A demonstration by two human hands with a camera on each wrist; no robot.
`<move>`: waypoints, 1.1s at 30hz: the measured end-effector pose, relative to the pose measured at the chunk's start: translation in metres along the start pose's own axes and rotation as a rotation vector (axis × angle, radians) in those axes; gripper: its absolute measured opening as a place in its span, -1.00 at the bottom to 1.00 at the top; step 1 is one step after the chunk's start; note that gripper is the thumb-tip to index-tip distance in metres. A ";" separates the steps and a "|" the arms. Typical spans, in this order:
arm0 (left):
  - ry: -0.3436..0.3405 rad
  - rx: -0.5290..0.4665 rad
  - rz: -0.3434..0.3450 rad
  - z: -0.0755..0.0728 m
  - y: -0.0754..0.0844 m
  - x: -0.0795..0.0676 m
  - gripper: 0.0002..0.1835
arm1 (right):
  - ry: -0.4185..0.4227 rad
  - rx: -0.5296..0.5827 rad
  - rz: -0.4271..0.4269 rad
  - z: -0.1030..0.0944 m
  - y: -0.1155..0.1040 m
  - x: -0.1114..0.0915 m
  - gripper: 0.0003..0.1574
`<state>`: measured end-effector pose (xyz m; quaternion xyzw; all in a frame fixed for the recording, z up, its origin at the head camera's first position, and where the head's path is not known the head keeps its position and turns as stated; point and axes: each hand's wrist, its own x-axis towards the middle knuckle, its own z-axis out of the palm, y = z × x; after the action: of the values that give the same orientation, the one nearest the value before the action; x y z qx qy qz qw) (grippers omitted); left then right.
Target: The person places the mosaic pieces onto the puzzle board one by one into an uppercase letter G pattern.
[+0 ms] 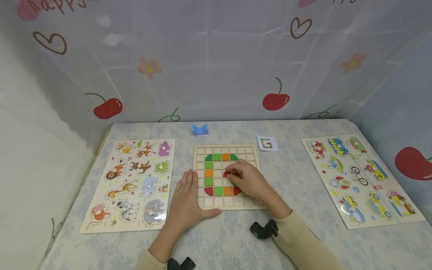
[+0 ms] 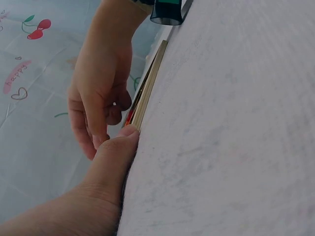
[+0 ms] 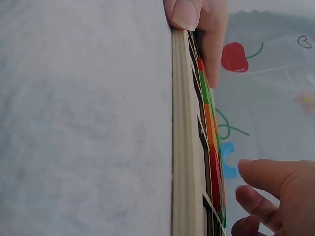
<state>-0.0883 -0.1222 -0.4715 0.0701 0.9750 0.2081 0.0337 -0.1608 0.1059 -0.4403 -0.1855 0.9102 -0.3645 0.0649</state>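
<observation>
A square wooden grid board (image 1: 228, 203) lies mid-table. Green, orange and red tiles on it form an angular, G-like outline. My left hand (image 1: 186, 204) rests flat along the board's left side. Its thumb (image 2: 115, 152) lies at the near edge. My right hand (image 1: 248, 178) is over the right half of the board, thumb and bent fingers parted around red pieces (image 1: 225, 174) in the middle row. In the right wrist view a gap shows between the thumb (image 3: 261, 172) and fingers, with no piece visible there. The hand partly covers the outline's right side.
Left of the board lies an animal puzzle (image 1: 135, 191); a vehicle puzzle (image 1: 341, 204) lies at the right. Behind the board are a blue arch block (image 1: 200, 130) and a small pattern card (image 1: 268, 143). A printed curtain (image 1: 216, 75) hangs behind the table.
</observation>
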 end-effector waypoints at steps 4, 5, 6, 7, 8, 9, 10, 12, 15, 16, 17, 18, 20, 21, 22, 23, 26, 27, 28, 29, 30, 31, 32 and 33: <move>0.015 -0.001 0.003 0.001 0.000 0.001 0.52 | 0.050 0.037 0.001 -0.003 0.000 -0.010 -0.76; 0.020 0.000 0.006 0.001 0.000 0.001 0.52 | 0.060 0.046 0.004 -0.004 0.000 -0.013 -0.76; 0.024 0.001 0.008 0.002 0.000 0.001 0.52 | 0.068 0.053 0.008 -0.005 0.000 -0.016 -0.76; 0.029 0.002 0.010 0.002 -0.001 0.001 0.52 | 0.073 0.058 0.014 -0.006 0.000 -0.019 -0.76; 0.031 0.006 0.011 0.003 -0.001 0.001 0.52 | 0.079 0.065 0.017 -0.007 0.001 -0.023 -0.75; 0.031 0.008 0.010 0.003 -0.001 0.001 0.53 | 0.086 0.069 0.018 -0.008 0.001 -0.026 -0.75; 0.031 0.010 0.011 0.003 -0.002 0.001 0.53 | 0.094 0.068 0.019 -0.009 0.002 -0.029 -0.74; 0.035 0.013 0.013 0.004 -0.003 0.002 0.53 | 0.108 0.062 0.018 -0.011 0.004 -0.034 -0.74; 0.034 0.014 0.013 0.005 -0.004 0.003 0.54 | 0.133 0.044 0.020 -0.013 0.007 -0.040 -0.74; 0.033 0.013 0.013 0.005 -0.005 0.003 0.54 | 0.137 0.035 0.025 -0.013 0.009 -0.041 -0.74; 0.034 0.010 0.012 0.005 -0.005 0.004 0.54 | 0.142 0.029 0.029 -0.013 0.010 -0.041 -0.74; 0.033 0.007 0.010 0.006 -0.006 0.004 0.54 | 0.147 0.023 0.034 -0.012 0.012 -0.042 -0.73; 0.030 0.006 0.006 0.006 -0.006 0.005 0.54 | 0.154 0.013 0.045 -0.012 0.015 -0.042 -0.74; 0.031 0.006 0.006 0.007 -0.007 0.005 0.54 | 0.157 0.010 0.050 -0.011 0.016 -0.042 -0.74; 0.034 0.006 0.006 0.007 -0.007 0.005 0.54 | 0.160 0.009 0.052 -0.011 0.017 -0.042 -0.74; 0.036 0.007 0.007 0.007 -0.007 0.005 0.54 | 0.164 0.009 0.054 -0.010 0.018 -0.042 -0.74; 0.040 0.007 0.012 0.009 -0.007 0.005 0.53 | 0.165 0.012 0.061 -0.009 0.020 -0.043 -0.74; 0.040 0.005 0.013 0.009 -0.007 0.005 0.53 | 0.165 0.011 0.063 -0.008 0.020 -0.043 -0.74; 0.043 0.002 0.013 0.009 -0.007 0.005 0.53 | 0.165 0.011 0.065 -0.007 0.021 -0.043 -0.74; 0.043 0.000 0.012 0.009 -0.007 0.005 0.53 | 0.165 0.007 0.066 -0.007 0.022 -0.043 -0.74; 0.045 -0.002 0.011 0.009 -0.007 0.005 0.53 | 0.164 0.006 0.067 -0.007 0.022 -0.043 -0.74; 0.046 -0.002 0.011 0.010 -0.008 0.005 0.53 | 0.165 0.006 0.068 -0.006 0.023 -0.043 -0.74; 0.047 -0.002 0.010 0.010 -0.008 0.005 0.53 | 0.164 0.004 0.068 -0.006 0.023 -0.043 -0.74; 0.049 -0.003 0.010 0.010 -0.008 0.005 0.53 | 0.165 0.004 0.069 -0.006 0.023 -0.043 -0.74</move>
<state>-0.0929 -0.1246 -0.4838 0.0700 0.9748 0.2116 0.0090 -0.1294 0.1416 -0.4525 -0.1232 0.9177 -0.3777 0.0026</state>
